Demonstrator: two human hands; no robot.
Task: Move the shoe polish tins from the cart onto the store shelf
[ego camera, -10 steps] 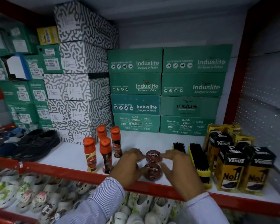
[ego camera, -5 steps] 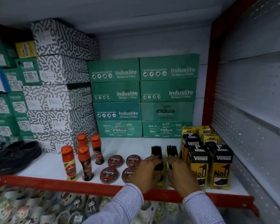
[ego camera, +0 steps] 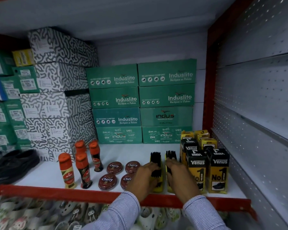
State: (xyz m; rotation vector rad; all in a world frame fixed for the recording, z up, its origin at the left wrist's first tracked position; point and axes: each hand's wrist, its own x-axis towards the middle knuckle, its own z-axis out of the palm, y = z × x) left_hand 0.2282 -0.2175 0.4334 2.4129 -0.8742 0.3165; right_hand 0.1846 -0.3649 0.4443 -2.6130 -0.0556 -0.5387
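Several round brown Cherry polish tins lie flat on the white shelf (ego camera: 131, 151). Two sit behind, one at left (ego camera: 114, 167) and one at right (ego camera: 132, 166). Two sit in front: the left one (ego camera: 107, 181) is in full view, the right one (ego camera: 126, 180) is partly hidden by my left hand (ego camera: 144, 178). That hand grips the left yellow shoe brush (ego camera: 155, 159), just right of the tins. My right hand (ego camera: 179, 176) grips the right brush (ego camera: 171, 156) beside it. No cart is in view.
Orange-capped polish bottles (ego camera: 66, 170) stand left of the tins and yellow Venus boxes (ego camera: 218, 171) right of the brushes. Green shoe boxes (ego camera: 116, 97) and patterned boxes (ego camera: 53, 103) fill the back. Black shoes (ego camera: 13, 165) lie far left. A red rail (ego camera: 56, 193) edges the shelf front.
A second ago both hands were around two stacked tins. They have let go and moved right onto the two brushes, and the tins now lie in two rows. My view has swung right.
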